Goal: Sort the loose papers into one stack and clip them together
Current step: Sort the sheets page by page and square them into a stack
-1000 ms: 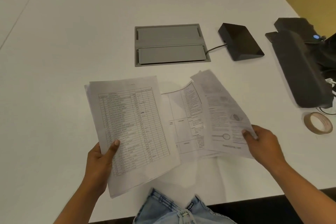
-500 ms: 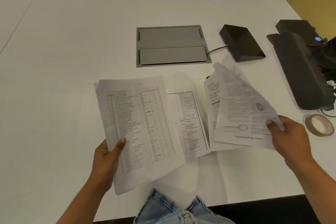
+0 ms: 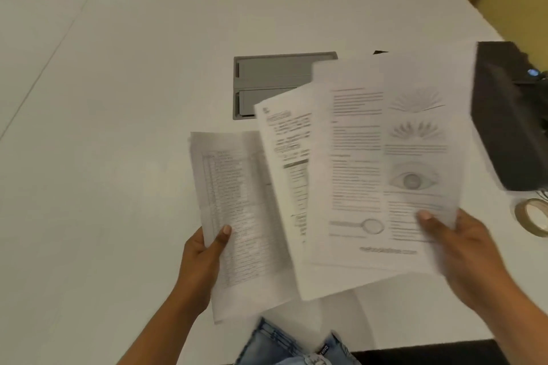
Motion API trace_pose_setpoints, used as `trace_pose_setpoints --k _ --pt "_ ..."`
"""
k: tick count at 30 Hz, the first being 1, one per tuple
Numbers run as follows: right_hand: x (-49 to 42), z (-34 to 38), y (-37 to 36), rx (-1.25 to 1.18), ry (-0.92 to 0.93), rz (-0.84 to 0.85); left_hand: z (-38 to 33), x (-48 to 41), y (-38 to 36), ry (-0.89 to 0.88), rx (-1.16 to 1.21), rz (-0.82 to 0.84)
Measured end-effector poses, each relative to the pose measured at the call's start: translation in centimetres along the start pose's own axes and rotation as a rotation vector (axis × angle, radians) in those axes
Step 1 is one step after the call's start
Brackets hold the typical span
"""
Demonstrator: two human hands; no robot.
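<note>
My left hand [image 3: 204,252] grips the lower left edge of a sheet printed with a table of rows [image 3: 234,216], held above the white table [image 3: 118,98]. My right hand [image 3: 462,249] pinches the lower right corner of a sheet with text and eye drawings [image 3: 385,163]. That sheet is lifted and overlaps another text sheet [image 3: 284,181] beneath it, which in turn covers the right side of the table sheet. The papers are motion-blurred. No clip is visible.
A grey cable hatch [image 3: 267,80] is set into the table behind the papers. A black device [image 3: 504,115] lies at the right edge, with a roll of tape [image 3: 533,216] in front of it. My jeans [image 3: 296,347] show below the near edge.
My right hand has lifted its sheets off the table and swung them left and up, over the sheet in my left hand. The black box behind them is now almost fully hidden.
</note>
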State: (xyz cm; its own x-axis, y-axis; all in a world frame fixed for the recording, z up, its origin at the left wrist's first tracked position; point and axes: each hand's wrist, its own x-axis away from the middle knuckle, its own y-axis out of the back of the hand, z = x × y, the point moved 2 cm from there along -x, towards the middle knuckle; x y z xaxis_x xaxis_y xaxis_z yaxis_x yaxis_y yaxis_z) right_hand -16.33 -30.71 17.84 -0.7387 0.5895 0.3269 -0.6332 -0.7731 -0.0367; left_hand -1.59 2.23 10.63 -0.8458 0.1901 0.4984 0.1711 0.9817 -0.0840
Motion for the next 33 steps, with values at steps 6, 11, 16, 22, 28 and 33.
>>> trace_pose_setpoints --k 6,11,16,22,28,33 --pt "-0.1 -2.9 -4.7 0.033 -0.038 0.139 -1.5 0.8 -2.9 0.015 0.039 0.026" --pt "-0.7 -3.9 -6.8 0.041 -0.218 0.362 -1.9 1.1 -3.9 -0.014 0.117 0.114" --pt "-1.8 -3.6 -7.1 0.046 -0.213 0.362 -2.5 0.7 -3.9 -0.006 0.156 0.139" --pt "-2.7 -3.0 -7.4 0.142 -0.021 0.383 -5.4 -1.1 -4.3 -0.103 0.198 0.161" --pt "-4.4 -2.7 -8.4 0.126 -0.044 0.437 -6.5 -1.9 -6.6 -0.174 0.114 0.136" --pt "-5.8 -3.4 -7.8 0.058 -0.02 0.34 -8.1 -3.0 -6.4 -0.292 0.24 0.197"
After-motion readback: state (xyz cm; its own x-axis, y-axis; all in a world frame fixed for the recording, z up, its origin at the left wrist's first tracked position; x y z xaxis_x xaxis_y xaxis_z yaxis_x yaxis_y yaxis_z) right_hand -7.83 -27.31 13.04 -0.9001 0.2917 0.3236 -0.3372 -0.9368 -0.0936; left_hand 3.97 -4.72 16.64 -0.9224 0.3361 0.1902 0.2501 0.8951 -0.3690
